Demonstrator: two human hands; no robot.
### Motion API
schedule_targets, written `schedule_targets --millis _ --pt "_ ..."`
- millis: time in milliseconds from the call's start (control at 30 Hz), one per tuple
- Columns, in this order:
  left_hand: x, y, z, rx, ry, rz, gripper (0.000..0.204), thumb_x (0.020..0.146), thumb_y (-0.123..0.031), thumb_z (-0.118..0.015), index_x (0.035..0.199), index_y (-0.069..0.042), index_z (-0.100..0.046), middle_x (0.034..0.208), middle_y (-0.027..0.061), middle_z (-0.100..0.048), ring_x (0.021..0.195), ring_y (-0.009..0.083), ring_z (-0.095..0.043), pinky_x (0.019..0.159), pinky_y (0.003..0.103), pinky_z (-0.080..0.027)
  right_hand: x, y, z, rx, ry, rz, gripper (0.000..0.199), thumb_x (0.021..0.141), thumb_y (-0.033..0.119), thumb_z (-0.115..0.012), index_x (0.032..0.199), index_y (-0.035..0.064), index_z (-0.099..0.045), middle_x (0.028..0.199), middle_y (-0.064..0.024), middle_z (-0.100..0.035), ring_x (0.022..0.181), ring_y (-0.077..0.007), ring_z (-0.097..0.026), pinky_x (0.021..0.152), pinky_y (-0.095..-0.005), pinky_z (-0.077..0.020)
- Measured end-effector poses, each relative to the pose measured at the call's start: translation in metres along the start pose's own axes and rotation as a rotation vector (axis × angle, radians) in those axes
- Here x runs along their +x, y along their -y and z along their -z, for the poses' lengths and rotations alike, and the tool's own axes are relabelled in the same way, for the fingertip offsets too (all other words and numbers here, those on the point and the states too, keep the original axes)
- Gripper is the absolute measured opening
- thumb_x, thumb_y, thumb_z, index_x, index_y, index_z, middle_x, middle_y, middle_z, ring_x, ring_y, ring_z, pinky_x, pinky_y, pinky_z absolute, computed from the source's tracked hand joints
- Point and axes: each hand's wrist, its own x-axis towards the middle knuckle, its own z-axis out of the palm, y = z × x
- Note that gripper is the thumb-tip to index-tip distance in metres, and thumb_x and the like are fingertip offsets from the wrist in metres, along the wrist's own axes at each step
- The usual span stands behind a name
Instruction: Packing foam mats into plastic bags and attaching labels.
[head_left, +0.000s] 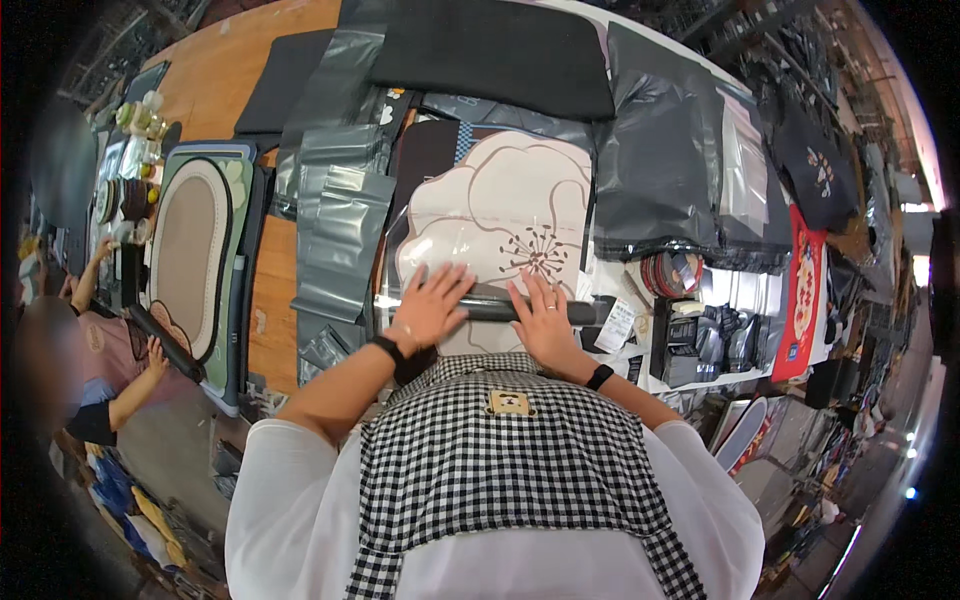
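Both hands flat, fingers spread: left hand [432, 305] and right hand [543, 320] press the near rolled edge of cream flower-shaped mat [500, 215] with dark line petals.

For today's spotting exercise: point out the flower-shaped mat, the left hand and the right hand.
flower-shaped mat [510, 195], head view, upper petal.
left hand [432, 305], head view, back of hand.
right hand [545, 318], head view, back of hand.

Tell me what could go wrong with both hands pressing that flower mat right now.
1. The left hand and right hand press only the near end of the flower mat, so its far end could shift or spring up.
2. Grey plastic bags crowd its left edge and might get snagged or pushed.
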Motion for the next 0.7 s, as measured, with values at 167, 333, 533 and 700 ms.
schedule_targets --millis 167,333,533,700 --pt "0.093 0.058 0.008 0.144 -0.23 0.16 0.063 0.101 -0.043 -0.061 0.153 -0.008 -0.05 0.156 0.0141 -0.049 0.146 0.0327 -0.044 0.121 0.058 -0.031 0.023 0.002 0.0 0.026 0.089 -0.047 0.097 0.082 0.025 -0.078 0.164 0.0021 -0.033 0.17 -0.0257 -0.028 0.158 -0.0404 -0.028 0.125 -0.063 -0.0228" --pt "0.149 0.069 0.022 0.13 -0.154 0.108 0.046 0.1 -0.043 -0.063 0.129 -0.006 -0.064 0.126 0.0126 -0.059 0.121 0.0303 -0.056 0.102 0.049 -0.044 0.093 -0.042 -0.016 0.044 0.066 -0.2 0.108 0.074 0.027 -0.082 0.166 0.0031 -0.029 0.173 -0.0263 -0.02 0.162 -0.0407 -0.019 0.125 -0.0669 -0.0203" --pt "0.122 0.022 0.022 -0.091 -0.067 0.316 0.045 0.101 -0.041 -0.063 0.13 -0.008 -0.065 0.126 0.0127 -0.063 0.124 0.0302 -0.057 0.107 0.053 -0.041 0.126 -0.072 0.0 -0.039 0.133 -0.062 0.1 0.075 0.033 -0.089 0.159 0.0079 -0.04 0.166 -0.0236 -0.034 0.154 -0.0394 -0.035 0.119 -0.0642 -0.0349" --pt "-0.009 -0.011 0.01 -0.083 -0.488 0.119 0.035 0.092 -0.022 -0.067 0.124 -0.01 -0.064 0.135 0.0095 -0.059 0.136 0.0302 -0.051 0.117 0.054 -0.034 0.071 -0.047 -0.012 0.02 0.148 -0.058 0.073 0.083 0.033 -0.085 0.142 0.0058 -0.05 0.133 -0.0181 -0.054 0.127 -0.0387 -0.055 0.099 -0.0558 -0.048"
